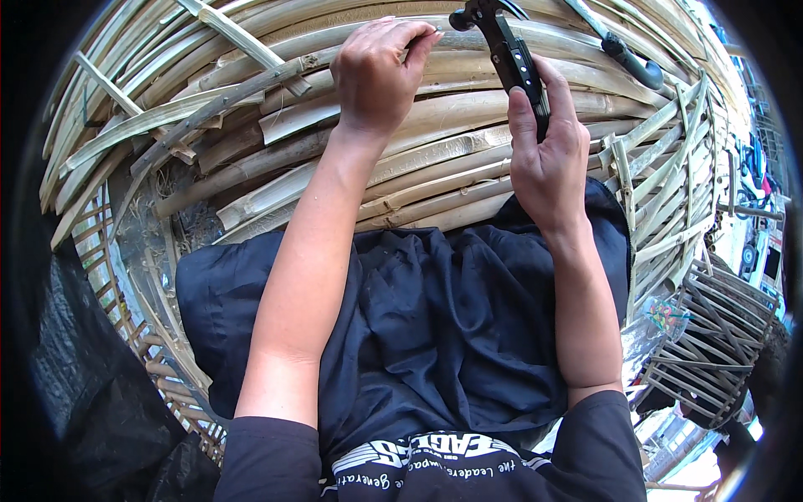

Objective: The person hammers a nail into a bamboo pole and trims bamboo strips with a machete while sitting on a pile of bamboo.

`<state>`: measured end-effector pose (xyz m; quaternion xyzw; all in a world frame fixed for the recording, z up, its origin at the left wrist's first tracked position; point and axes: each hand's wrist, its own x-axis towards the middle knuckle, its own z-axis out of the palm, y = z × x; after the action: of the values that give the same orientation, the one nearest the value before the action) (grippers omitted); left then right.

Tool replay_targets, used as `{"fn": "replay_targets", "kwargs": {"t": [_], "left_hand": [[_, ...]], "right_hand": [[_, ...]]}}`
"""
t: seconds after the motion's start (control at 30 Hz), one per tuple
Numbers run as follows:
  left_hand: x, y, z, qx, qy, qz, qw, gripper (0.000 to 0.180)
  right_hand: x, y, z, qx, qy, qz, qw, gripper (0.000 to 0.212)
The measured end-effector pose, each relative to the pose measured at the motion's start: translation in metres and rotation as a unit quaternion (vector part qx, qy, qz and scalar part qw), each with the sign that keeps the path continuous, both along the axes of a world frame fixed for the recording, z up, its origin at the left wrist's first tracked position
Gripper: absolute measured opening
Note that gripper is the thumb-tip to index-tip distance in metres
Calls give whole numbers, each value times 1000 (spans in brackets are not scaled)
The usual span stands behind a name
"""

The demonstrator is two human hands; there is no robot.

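Observation:
In my right hand (552, 151) is a small black claw hammer (512, 63), gripped by its riveted handle with the head pointing up and to the left. My left hand (376, 75) is closed in a pinch just left of the hammer head. A tiny pale speck shows at its fingertips, too small to name. Both hands are over a layer of split bamboo strips (468, 113), which run mostly crosswise in front of me. The hammer head and my left fingertips are apart.
A dark rod with a hooked end (644, 74) lies on the bamboo at upper right. Crossing bamboo slats (242, 38) stick up at upper left. Black sheeting (92, 360) hangs at left. A slatted bamboo frame (711, 343) stands at right. Dark cloth (452, 309) covers my lap.

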<state>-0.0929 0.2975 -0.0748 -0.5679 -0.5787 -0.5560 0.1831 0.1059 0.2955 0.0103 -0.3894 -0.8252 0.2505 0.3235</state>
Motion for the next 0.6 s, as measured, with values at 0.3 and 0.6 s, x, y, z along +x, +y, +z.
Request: {"fn": "replay_targets", "kwargs": {"t": [0.3, 0.6], "left_hand": [[1, -1, 0, -2, 12, 19, 1000, 12], [1, -4, 0, -19, 17, 24, 999, 11]], "right_hand": [[-6, -2, -5, 19, -4, 30, 999, 41], [-10, -4, -1, 58, -35, 26, 997, 43]]}}
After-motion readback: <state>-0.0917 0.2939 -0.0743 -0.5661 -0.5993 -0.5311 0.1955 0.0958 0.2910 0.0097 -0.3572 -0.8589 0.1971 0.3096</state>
